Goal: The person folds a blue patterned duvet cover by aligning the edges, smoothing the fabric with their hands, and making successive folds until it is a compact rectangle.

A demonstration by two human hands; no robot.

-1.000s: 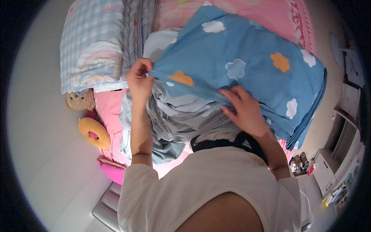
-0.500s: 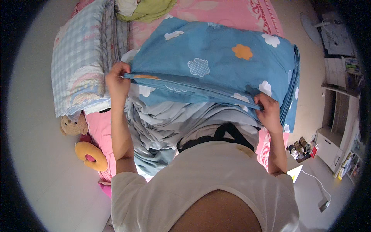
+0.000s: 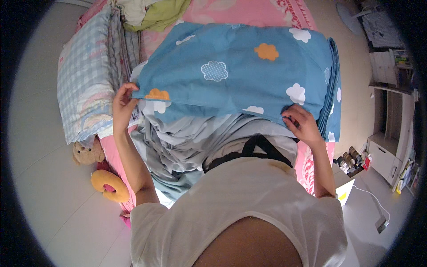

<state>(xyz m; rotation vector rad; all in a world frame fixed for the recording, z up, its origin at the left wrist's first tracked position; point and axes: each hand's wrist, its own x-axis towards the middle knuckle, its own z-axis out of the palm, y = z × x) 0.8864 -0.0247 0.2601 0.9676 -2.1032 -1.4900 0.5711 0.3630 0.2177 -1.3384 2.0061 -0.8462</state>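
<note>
A blue duvet cover (image 3: 240,82) with white and orange cloud shapes lies folded in layers across the bed. My left hand (image 3: 122,107) pinches its near left corner between thumb and fingers. Toward the right end of the same near edge, my right hand (image 3: 304,123) has its fingers curled on the fabric; part of that grip is in shadow. Between the hands the edge runs fairly straight. Rumpled grey bedding (image 3: 187,138) is bunched between the cover and my body.
A checked light-blue pillow (image 3: 84,71) rests along the bed's left side, above a plush bear (image 3: 89,152) and a yellow ring-shaped cushion (image 3: 109,187). Green cloth (image 3: 164,13) lies at the far end on the pink sheet (image 3: 222,12). White cabinets (image 3: 382,155) stand to the right.
The cover's raised near fold has come down and lies flatter, showing more of the orange cloud near my left hand. Both hands still stay at that edge.
</note>
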